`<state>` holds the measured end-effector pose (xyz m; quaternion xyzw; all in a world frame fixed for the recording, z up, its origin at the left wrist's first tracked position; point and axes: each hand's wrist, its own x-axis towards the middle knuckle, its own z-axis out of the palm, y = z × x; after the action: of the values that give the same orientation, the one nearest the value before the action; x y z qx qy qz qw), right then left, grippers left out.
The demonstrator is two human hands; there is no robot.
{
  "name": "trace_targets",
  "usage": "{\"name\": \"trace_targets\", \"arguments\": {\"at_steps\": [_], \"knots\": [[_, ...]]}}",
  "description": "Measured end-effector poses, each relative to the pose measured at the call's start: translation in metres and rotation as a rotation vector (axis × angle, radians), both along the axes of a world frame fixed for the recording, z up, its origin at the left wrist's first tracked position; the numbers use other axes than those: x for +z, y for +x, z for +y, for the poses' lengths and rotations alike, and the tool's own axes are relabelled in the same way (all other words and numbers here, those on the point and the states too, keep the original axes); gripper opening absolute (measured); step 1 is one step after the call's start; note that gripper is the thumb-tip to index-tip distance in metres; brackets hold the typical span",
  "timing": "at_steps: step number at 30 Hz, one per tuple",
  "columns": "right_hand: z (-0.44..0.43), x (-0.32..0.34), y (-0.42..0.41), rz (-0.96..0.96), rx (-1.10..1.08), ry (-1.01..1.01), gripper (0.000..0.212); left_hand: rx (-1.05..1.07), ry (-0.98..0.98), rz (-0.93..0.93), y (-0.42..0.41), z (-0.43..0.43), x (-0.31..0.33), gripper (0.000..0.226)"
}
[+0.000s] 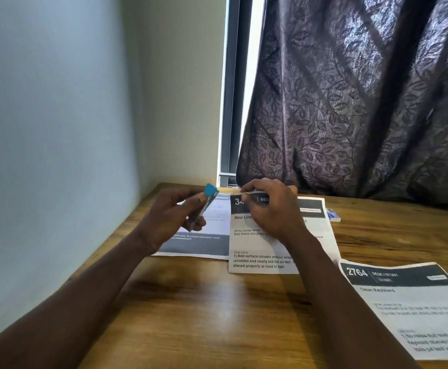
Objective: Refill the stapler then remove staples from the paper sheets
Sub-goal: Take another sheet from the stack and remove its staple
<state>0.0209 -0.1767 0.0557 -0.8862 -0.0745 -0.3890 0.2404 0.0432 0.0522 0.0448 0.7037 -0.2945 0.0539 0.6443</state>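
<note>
The stapler [204, 206], blue at its tip, was up off the desk [204, 302] near the far left corner, gripped in the left hand [169, 222] with the fingers curled round its body. Just beside it the right hand [268, 209] pinched the top edge of the sheet [257, 249], thumb and fingers closed on the paper and lifting that edge a little by the far edge of the desk. I took this for the staple-removal step. Whether the stapler had been refilled could not be told, and no staple showed under the fingers. The next move would call for bringing the stapler's end to the pinched edge while keeping the paper taut so that it did not tear. A second sheet [201, 245] lay partly under the first on its left, a third sheet [409, 302] lay at the right edge, and a small box [333, 216] sat near the far edge. The desk was wood-grained, set into a corner with a pale wall [57, 102] on the left, a strip of window [230, 102] behind and a dark leaf-patterned curtain [350, 102] hanging to the desktop.
</note>
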Motion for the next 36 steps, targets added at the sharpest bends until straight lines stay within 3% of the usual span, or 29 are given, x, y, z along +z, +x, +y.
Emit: {"name": "trace_targets", "arguments": {"at_steps": [4,7,15,28,36], "knots": [[0.010,-0.001,-0.001,-0.021,0.048,0.005,0.012,-0.039,-0.096,0.193,0.004,0.002,0.000,0.027],[0.015,-0.001,0.000,-0.010,0.064,-0.012,0.012,-0.087,-0.036,0.278,0.007,0.004,-0.002,0.025],[0.020,-0.002,-0.001,0.015,0.094,-0.033,0.010,0.029,0.187,0.093,0.010,-0.001,-0.009,0.016],[0.023,-0.003,-0.003,0.064,0.088,0.001,0.016,0.039,0.325,-0.062,0.005,-0.004,-0.009,0.027],[0.026,-0.002,-0.006,0.121,0.075,-0.004,0.014,-0.089,0.359,0.145,0.003,-0.008,-0.009,0.023]]}}
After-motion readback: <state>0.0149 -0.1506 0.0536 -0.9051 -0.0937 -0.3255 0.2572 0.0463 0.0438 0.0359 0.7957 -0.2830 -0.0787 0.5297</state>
